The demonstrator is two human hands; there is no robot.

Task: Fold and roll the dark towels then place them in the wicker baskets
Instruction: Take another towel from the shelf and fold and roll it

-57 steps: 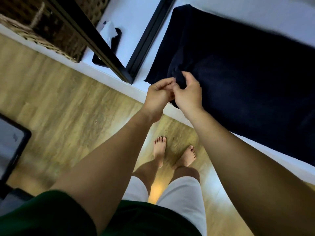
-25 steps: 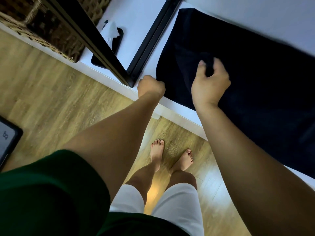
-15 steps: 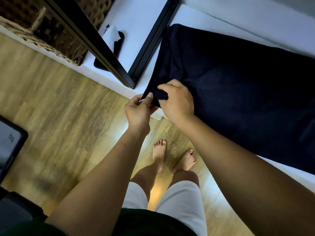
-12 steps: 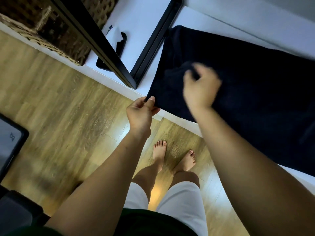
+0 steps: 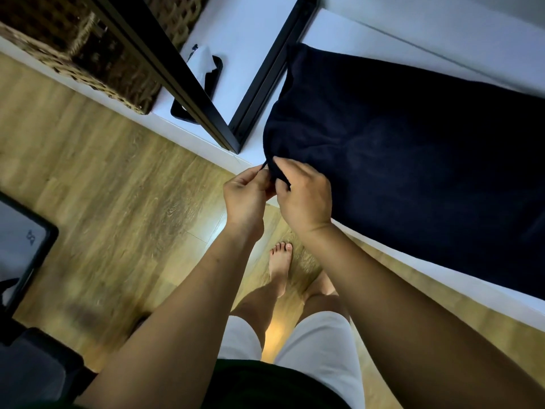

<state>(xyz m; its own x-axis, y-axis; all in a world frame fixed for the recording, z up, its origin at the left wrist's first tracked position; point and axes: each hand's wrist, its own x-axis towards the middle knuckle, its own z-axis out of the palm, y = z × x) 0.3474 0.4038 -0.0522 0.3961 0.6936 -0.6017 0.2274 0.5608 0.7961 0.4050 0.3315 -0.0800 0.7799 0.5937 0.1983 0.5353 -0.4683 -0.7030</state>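
While hands (image 5: 246, 197) (image 5: 306, 199) pinch the dark towel (image 5: 398, 149), the screen's (image 5: 17, 231) mark (image 5: 30, 237) is illegible.

Navy towel (image 5: 413, 149), white shelf (image 5: 250, 33), brown woven wicker basket (image 5: 88, 54).

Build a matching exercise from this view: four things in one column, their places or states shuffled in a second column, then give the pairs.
Column one
1. dark towel
2. wicker basket
3. tissue box
4. left hand

Column two
A. brown and woven, at the top left of the view
B. fingers pinch a corner of the towel
C. spread on the white surface, on the right
D. black, with a white tissue sticking out, next to the basket

Pairs: 1-C, 2-A, 3-D, 4-B.
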